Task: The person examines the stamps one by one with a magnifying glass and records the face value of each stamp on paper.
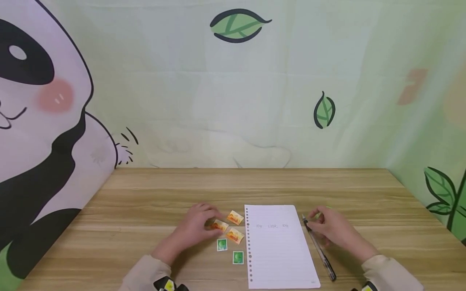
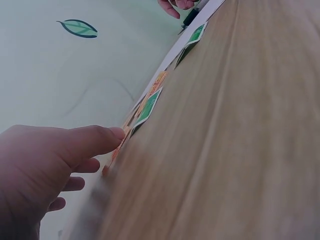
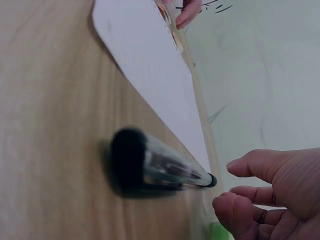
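My left hand (image 1: 194,228) hovers at the leftmost orange stamp (image 1: 220,226), its thumb and fingers spread around that stamp's near side. Two more orange stamps lie just right of it, an upper stamp (image 1: 235,218) and a lower stamp (image 1: 235,236). Closer to me are two green stamps, one stamp (image 1: 222,245) below the left thumb and another stamp (image 1: 238,258) beside the paper. Over by the pen (image 1: 322,255), my right hand (image 1: 336,230) has loosely bent fingers, with thumb and fingers apart in the right wrist view. The pen lies on the table, tip away from me.
A lined sheet of paper (image 1: 280,258) with punched holes and faint handwriting lies between the hands. Beyond the right fingers sits a small green object (image 3: 218,231), mostly hidden. The wooden table (image 1: 145,186) ends at a printed cloth backdrop (image 1: 174,101).
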{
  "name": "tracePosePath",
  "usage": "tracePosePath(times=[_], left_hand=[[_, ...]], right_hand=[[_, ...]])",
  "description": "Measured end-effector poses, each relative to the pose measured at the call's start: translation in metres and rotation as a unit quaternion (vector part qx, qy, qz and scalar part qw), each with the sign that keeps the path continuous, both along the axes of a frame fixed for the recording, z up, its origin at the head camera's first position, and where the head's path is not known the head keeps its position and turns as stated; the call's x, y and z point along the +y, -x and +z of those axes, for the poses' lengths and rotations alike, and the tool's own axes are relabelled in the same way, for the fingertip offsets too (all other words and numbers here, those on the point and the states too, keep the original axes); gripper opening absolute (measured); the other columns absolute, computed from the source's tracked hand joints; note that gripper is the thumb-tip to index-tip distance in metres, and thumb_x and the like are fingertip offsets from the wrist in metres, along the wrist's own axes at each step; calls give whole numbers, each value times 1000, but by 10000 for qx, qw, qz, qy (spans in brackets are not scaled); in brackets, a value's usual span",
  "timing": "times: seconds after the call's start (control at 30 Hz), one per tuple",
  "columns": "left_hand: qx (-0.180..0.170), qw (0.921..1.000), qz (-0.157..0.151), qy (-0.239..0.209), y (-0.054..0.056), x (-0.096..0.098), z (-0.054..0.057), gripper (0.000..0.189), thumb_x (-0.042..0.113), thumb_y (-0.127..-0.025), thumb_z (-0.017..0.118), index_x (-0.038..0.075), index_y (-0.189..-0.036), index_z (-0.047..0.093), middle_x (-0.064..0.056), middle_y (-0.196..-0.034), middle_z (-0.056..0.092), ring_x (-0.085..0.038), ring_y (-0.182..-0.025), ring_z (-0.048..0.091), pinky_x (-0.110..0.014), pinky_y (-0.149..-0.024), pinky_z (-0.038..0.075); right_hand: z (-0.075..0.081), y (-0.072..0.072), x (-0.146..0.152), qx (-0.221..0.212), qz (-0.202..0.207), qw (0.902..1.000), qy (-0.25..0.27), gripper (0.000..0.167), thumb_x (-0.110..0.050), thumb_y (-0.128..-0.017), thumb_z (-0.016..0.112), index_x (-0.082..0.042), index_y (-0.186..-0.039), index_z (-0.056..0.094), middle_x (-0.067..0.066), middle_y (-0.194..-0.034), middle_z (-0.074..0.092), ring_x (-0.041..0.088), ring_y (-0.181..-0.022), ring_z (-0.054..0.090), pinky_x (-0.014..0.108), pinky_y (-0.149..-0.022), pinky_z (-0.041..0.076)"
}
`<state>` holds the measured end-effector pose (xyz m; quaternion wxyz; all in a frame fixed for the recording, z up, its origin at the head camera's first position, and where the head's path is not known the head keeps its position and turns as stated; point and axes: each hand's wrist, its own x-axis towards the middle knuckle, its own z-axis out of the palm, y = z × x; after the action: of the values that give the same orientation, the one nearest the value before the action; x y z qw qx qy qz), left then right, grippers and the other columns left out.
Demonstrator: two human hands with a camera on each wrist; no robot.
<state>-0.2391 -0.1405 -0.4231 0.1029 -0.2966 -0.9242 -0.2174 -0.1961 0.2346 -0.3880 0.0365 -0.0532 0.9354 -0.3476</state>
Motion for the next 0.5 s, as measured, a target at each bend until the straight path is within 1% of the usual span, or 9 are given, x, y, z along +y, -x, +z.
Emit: tracePosePath(times=[0.13,0.2,0.37,0.5], left_hand=[[100,9999,-23,33,0,-1,-1,28,29,-74,80,19,-98,71,-2,-111,69,-25,-111,57,-52,-106,38],[103,9999,-36,18,0,-1,-1,26,29,-74,80,19,-97,72,-1,-109,69,-25,-111,58,-52,-106,38],[-17,10000,-13,12,0,-2,-2,23,31,-75,80,21,-94,72,0,-108,69,-24,-111,57,-52,-107,38],[-52,10000,-16,47,1,-2,-3,22,31,-76,79,21,-94,72,0,-108,68,-24,-111,57,-51,-103,40]], right_hand=[[6,0,7,191,82,9994,-266,30,-16,-89,64,2,-112,58,5,-77,59,14,-58,54,23,-46,44],[9,-1,10,286,122,9989,-362,29,-17,-89,64,2,-111,58,4,-77,59,15,-60,55,23,-47,42],[14,-4,21,413,107,9982,-431,28,-17,-89,64,3,-110,59,5,-79,61,15,-60,55,23,-47,41],[15,-6,29,540,18,9962,-688,26,-18,-90,64,1,-107,60,4,-80,62,13,-61,52,23,-49,41]])
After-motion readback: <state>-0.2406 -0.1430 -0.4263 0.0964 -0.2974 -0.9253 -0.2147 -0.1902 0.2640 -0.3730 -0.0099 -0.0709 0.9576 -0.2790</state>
